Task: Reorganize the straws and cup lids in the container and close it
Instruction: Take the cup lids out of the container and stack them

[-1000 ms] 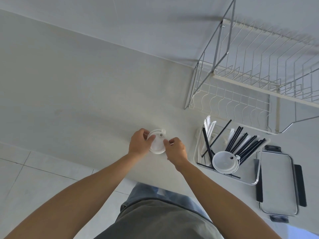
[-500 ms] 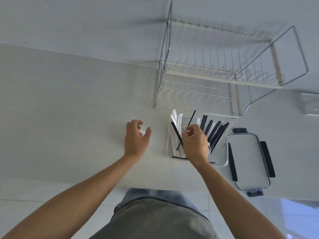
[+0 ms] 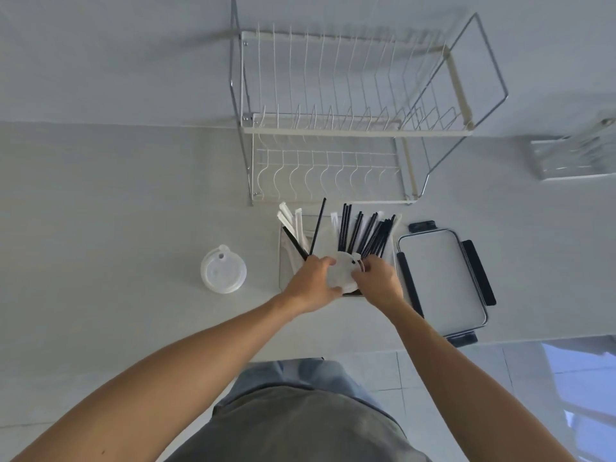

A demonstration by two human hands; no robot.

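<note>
Second lid lifted clear so the straws can be sorted

While both hands work over the container point(image 3: 283, 261), gripping one clear cup lid point(image 3: 343, 273) between them: left hand point(image 3: 313, 285) curled round its 9 o'clock edge, right hand point(image 3: 378, 281) pinching its 3 o'clock edge by the small tab. Held low above the near end of the container, probably to get it out of the tangle before anything else is tidied.

Set aside on the tabletop point(image 3: 116, 228) at 9 o'clock of the container, well apart: another lid point(image 3: 223, 270), lying flat, likely parked to free room inside.

Fanned toward 12 o'clock, ends overhanging the far rim: black straws point(image 3: 366, 233), and at the 10 o'clock corner paper-wrapped straws point(image 3: 295, 225). Too sprawled for closing; need laying flat first, by this reading.

Waiting just beside the container at 3 o'clock: container cover point(image 3: 440, 278), clips splayed outward, ready to press on last.

Standing empty at 12 o'clock: dish rack point(image 3: 333, 128).
</note>
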